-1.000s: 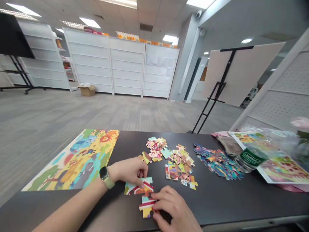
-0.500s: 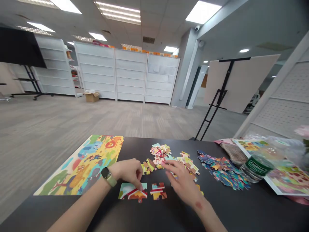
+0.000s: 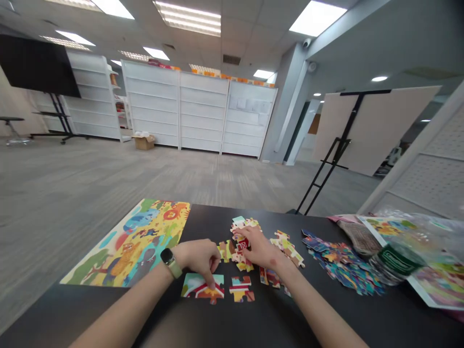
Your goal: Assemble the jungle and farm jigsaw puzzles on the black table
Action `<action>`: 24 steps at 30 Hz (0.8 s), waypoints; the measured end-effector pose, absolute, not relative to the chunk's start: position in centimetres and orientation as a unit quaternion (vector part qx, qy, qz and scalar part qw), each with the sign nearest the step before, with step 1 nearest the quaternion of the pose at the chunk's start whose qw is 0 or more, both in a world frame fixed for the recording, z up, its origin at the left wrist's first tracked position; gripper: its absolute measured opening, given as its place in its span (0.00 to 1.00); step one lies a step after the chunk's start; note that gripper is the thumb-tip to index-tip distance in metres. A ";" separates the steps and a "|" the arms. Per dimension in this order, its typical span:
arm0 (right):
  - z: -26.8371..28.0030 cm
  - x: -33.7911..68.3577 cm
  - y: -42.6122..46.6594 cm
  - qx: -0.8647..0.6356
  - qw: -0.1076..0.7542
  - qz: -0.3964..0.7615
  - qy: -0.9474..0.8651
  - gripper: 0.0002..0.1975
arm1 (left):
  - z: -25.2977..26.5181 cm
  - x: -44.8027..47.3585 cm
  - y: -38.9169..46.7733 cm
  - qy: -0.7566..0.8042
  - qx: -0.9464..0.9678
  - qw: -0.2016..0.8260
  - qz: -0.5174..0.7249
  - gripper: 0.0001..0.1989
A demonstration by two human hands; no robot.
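My left hand, with a watch at its wrist, presses its index fingertip on a joined puzzle section showing a red-edged roof and sky. Its other fingers are curled and the thumb is lifted apart. A smaller puzzle section with a red stripe lies just to the right, separated by a gap. Over the loose pile my right hand has thumb and fingertips around a red barn puzzle piece, partly covered. Loose puzzle pieces lie between the hands, and more pieces sit beyond the right wrist.
A colourful animal picture sheet lies at the left of the black table. To the right are a heap of blue puzzle pieces, a green-labelled plastic bottle on its side and another picture sheet.
My right hand has moved left and away from me onto the pile, and the barn piece has shifted slightly towards me. My left hand stays on the joined section. The camera view has turned slightly left.
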State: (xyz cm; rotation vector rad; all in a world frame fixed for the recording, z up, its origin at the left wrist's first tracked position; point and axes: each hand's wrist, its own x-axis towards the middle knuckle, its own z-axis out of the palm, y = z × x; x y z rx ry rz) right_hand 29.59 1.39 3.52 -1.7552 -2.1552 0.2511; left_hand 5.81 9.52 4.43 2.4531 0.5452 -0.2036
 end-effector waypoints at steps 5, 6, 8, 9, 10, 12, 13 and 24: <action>2.8 26.7 -0.5 -0.633 0.282 0.073 -0.717 0.23 | 4.7 6.6 8.7 0.204 0.948 0.243 0.029 0.13; 2.5 26.2 -0.5 -0.633 0.293 0.080 -0.712 0.21 | 4.6 6.9 8.6 0.208 0.951 0.220 0.064 0.11; 1.9 25.9 -0.4 -0.620 0.297 0.093 -0.721 0.21 | 4.3 7.3 8.5 0.221 0.951 0.181 0.117 0.08; 1.7 26.0 -0.2 -0.611 0.295 0.094 -0.728 0.20 | 4.1 7.4 8.5 0.223 0.951 0.171 0.132 0.08; 1.6 26.5 -0.1 -0.607 0.295 0.092 -0.733 0.19 | 3.9 7.5 8.6 0.219 0.951 0.169 0.140 0.08; 1.6 28.0 0.0 -0.626 0.299 0.071 -0.717 0.19 | 3.6 7.5 8.9 0.203 0.953 0.178 0.135 0.10; 1.6 28.9 0.1 -0.650 0.297 0.055 -0.698 0.20 | 3.4 7.5 9.1 0.197 0.955 0.182 0.128 0.11; 1.9 31.9 0.5 -0.775 0.147 0.019 -0.614 0.10 | 2.3 6.2 12.2 0.350 0.928 0.078 0.103 0.12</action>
